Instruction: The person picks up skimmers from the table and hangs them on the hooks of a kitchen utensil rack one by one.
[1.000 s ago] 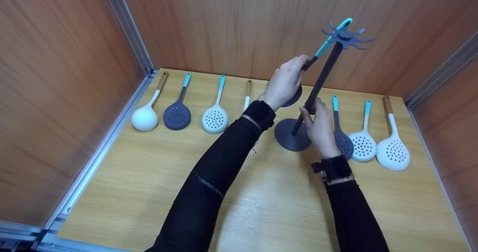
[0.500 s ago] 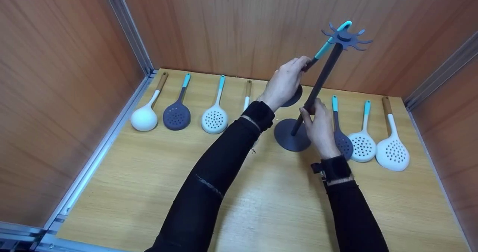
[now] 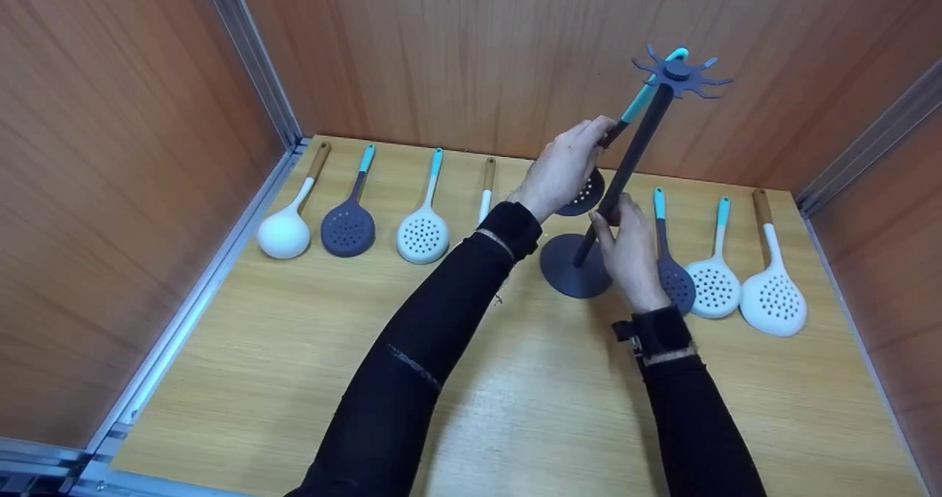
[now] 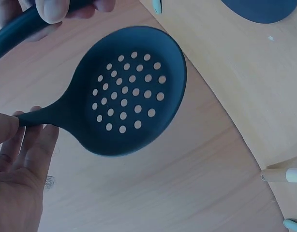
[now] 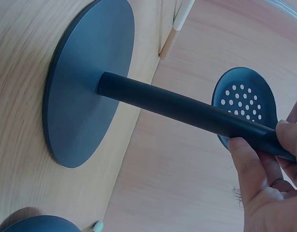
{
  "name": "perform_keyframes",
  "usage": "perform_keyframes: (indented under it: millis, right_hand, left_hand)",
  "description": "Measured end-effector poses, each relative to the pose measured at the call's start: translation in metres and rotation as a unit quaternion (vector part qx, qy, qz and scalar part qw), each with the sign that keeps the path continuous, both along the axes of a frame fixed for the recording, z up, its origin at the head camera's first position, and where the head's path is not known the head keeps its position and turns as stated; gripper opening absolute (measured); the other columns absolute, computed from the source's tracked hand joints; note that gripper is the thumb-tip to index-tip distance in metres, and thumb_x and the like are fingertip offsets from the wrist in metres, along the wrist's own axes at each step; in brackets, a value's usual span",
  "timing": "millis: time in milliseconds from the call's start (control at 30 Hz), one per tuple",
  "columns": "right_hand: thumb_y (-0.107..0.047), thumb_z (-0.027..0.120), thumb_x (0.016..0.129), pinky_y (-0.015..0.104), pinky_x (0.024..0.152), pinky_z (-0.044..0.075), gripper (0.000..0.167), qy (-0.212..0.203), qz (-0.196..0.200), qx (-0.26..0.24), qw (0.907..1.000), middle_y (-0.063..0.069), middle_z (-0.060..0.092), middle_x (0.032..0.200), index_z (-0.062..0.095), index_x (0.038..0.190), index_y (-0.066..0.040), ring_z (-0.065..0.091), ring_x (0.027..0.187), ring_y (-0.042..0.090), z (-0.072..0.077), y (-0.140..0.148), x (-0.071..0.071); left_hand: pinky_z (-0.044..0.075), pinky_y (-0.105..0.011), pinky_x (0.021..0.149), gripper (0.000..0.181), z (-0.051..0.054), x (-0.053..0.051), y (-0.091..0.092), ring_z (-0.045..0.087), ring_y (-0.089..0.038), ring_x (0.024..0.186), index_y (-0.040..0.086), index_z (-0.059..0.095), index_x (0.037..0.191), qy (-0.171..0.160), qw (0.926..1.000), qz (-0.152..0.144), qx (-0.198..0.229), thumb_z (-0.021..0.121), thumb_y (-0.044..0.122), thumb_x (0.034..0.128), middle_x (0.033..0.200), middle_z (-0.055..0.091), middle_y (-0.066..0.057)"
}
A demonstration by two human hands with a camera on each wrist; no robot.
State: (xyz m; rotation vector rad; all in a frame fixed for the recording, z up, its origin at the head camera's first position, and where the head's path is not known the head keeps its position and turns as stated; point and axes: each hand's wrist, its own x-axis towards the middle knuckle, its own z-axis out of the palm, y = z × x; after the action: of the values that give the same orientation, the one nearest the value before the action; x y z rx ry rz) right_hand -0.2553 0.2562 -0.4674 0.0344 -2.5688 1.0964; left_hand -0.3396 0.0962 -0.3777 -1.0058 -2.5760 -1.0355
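My left hand [image 3: 563, 167] pinches the neck of a dark skimmer [image 4: 131, 100] with a round, perforated head. The skimmer's turquoise handle [image 3: 639, 103] slants up behind the hook crown [image 3: 677, 71] of a dark utensil stand. Its curved tip lies at one of the hooks; whether it bears on the hook I cannot tell. My right hand [image 3: 634, 250] grips the stand's pole [image 5: 172, 104] at its lower half, fingers and thumb around it. The stand's round base [image 3: 567, 269] is on the table. In the head view my left hand hides the skimmer's neck.
On the left lie a white ladle [image 3: 285, 233], a dark skimmer [image 3: 348, 228], a white skimmer [image 3: 423, 235] and a wooden-handled utensil [image 3: 489, 177], partly hidden. On the right are a dark perforated utensil [image 3: 675, 283], a white one [image 3: 714, 289] and a white slotted turner [image 3: 774, 304]. Wooden walls [image 3: 441, 55] enclose the table.
The skimmer's handle tip has come down slightly toward the hooks. Its head has turned, so its holes now show beside the pole. My right hand and the stand have stayed put.
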Motion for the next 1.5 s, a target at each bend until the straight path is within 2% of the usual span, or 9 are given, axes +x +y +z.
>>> perform_keyframes:
  millis: [200, 367, 633, 967, 1067, 1267, 1500]
  right_hand:
    - [-0.015, 0.065, 0.122, 0.064, 0.116, 0.063, 0.028, -0.013, 0.005, -0.003, 0.9999, 0.029, 0.073, 0.131, 0.063, 0.143, 0.004, 0.075, 0.13, 0.049, -0.001, 0.001, -0.001]
    - [-0.015, 0.064, 0.122, 0.065, 0.118, 0.063, 0.033, -0.016, 0.008, -0.009, 0.9998, 0.03, 0.072, 0.135, 0.061, 0.149, 0.004, 0.075, 0.133, 0.05, 0.0, 0.003, 0.0]
    - [-0.014, 0.064, 0.122, 0.065, 0.114, 0.063, 0.034, 0.002, 0.013, -0.007, 0.9999, 0.032, 0.073, 0.136, 0.061, 0.15, 0.007, 0.076, 0.13, 0.052, -0.001, 0.005, 0.0]
    - [-0.013, 0.061, 0.123, 0.066, 0.113, 0.064, 0.041, 0.004, 0.021, -0.017, 0.9996, 0.031, 0.077, 0.144, 0.057, 0.16, 0.004, 0.078, 0.13, 0.05, -0.003, 0.005, 0.003]
    - [-0.013, 0.06, 0.123, 0.066, 0.114, 0.064, 0.041, 0.005, 0.023, -0.022, 0.9995, 0.032, 0.077, 0.146, 0.057, 0.16, 0.005, 0.078, 0.131, 0.05, -0.003, 0.004, 0.004]
    - [-0.016, 0.06, 0.124, 0.065, 0.119, 0.062, 0.041, -0.004, 0.024, -0.03, 0.9993, 0.033, 0.075, 0.15, 0.057, 0.159, 0.006, 0.076, 0.138, 0.05, -0.002, 0.003, 0.006]
    - [-0.015, 0.061, 0.123, 0.066, 0.117, 0.063, 0.043, -0.002, 0.015, -0.033, 0.9993, 0.035, 0.074, 0.15, 0.056, 0.159, 0.008, 0.077, 0.136, 0.052, -0.003, 0.003, 0.005]
  left_hand:
    - [0.062, -0.03, 0.123, 0.041, -0.003, 0.002, 0.003, 0.075, -0.019, 0.143, 0.015, 0.056, 0.167, -0.005, 0.9999, -0.006, -0.007, 0.053, 0.015, 0.1261, 0.153, 0.073, -0.005]
    - [0.062, -0.029, 0.123, 0.04, -0.004, 0.003, 0.006, 0.074, -0.02, 0.144, 0.014, 0.055, 0.166, -0.013, 0.9997, -0.02, -0.004, 0.053, 0.015, 0.1261, 0.155, 0.072, -0.006]
    - [0.064, -0.025, 0.113, 0.036, -0.007, 0.005, 0.013, 0.076, -0.02, 0.136, 0.008, 0.057, 0.161, -0.005, 0.9987, -0.05, 0.009, 0.053, 0.012, 0.1256, 0.148, 0.074, -0.01]
    - [0.063, -0.027, 0.11, 0.035, -0.01, 0.006, 0.02, 0.075, -0.02, 0.132, 0.008, 0.056, 0.16, -0.01, 0.9983, -0.055, 0.014, 0.052, 0.012, 0.1255, 0.144, 0.074, -0.01]
    - [0.063, -0.027, 0.112, 0.035, -0.01, 0.007, 0.019, 0.075, -0.021, 0.134, 0.008, 0.057, 0.16, -0.009, 0.9983, -0.056, 0.018, 0.053, 0.011, 0.1249, 0.146, 0.074, -0.011]
    - [0.06, -0.024, 0.119, 0.036, -0.011, 0.008, 0.012, 0.074, -0.02, 0.141, 0.01, 0.059, 0.161, -0.038, 0.9973, -0.06, 0.018, 0.053, 0.011, 0.1253, 0.154, 0.072, -0.009]
    - [0.06, -0.025, 0.12, 0.036, -0.019, 0.004, 0.003, 0.075, -0.021, 0.139, 0.007, 0.063, 0.159, -0.041, 0.997, -0.06, 0.026, 0.055, 0.008, 0.1244, 0.15, 0.075, -0.012]
